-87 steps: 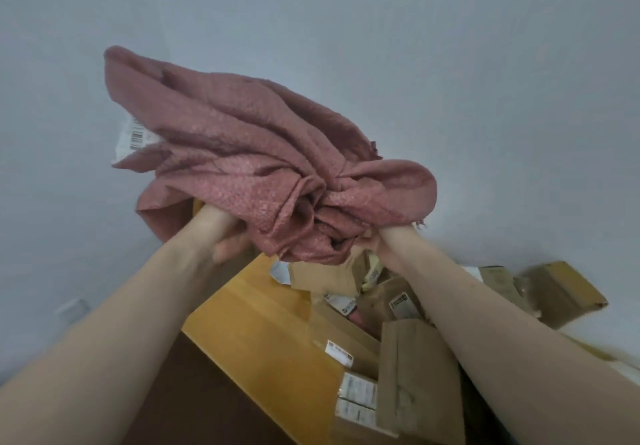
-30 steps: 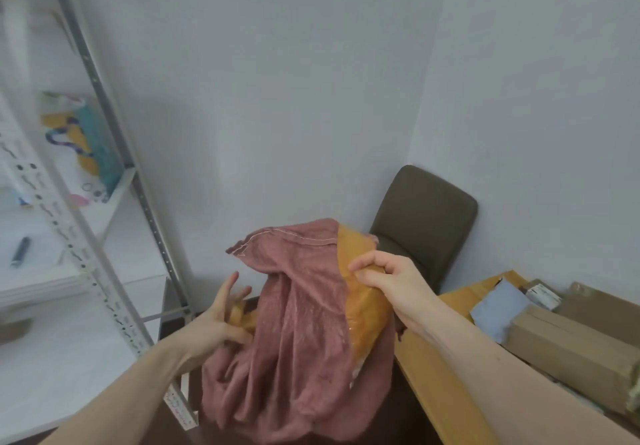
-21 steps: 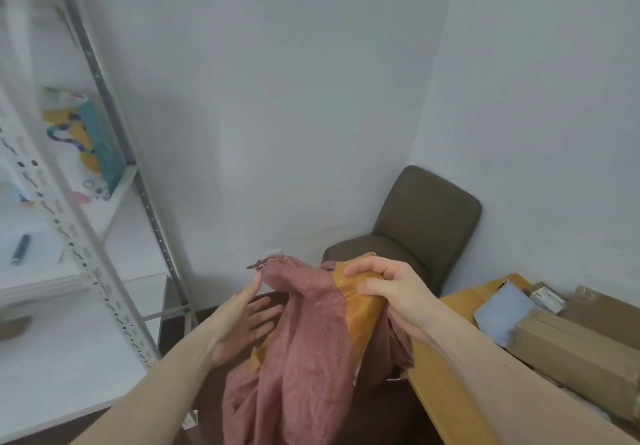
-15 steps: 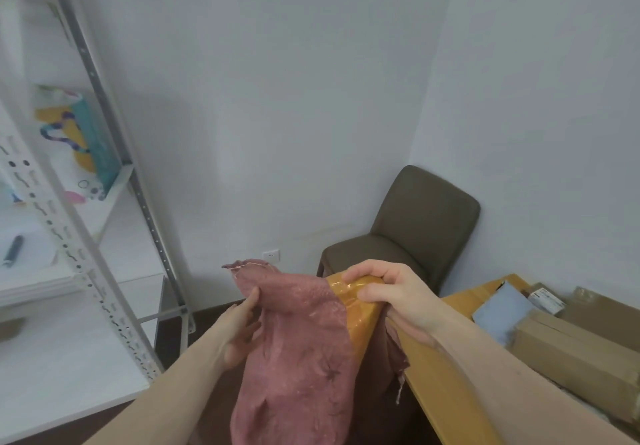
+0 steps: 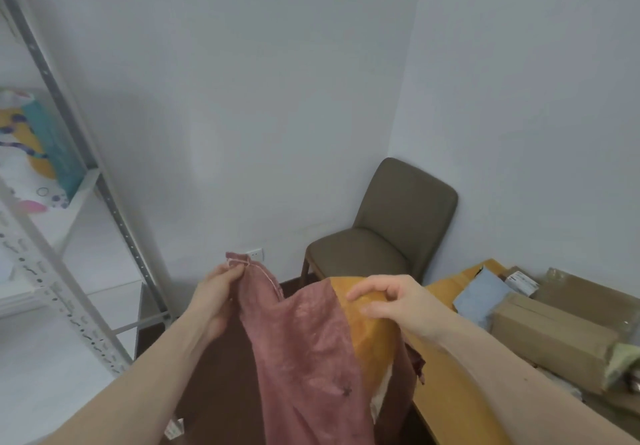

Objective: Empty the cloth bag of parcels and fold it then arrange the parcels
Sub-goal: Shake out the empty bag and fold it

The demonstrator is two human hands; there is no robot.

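I'm pinching the cloth bag [image 5: 304,351] hem, left grip [image 5: 216,300] clamped | right grip [image 5: 388,300] clamped on the orange parcel [image 5: 367,337] | pulling gently outward, keeping the mouth taut

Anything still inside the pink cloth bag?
One yellow-brown parcel pokes out of the cloth bag; the right hand holds its top. Anything deeper is hidden by fabric.

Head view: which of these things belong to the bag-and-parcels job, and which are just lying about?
Job:
cloth bag, its corner pinched by left hand
orange parcel, gripped by right hand
cardboard box and blue mailer on the table

Lying about:
chair
metal shelving
wall socket
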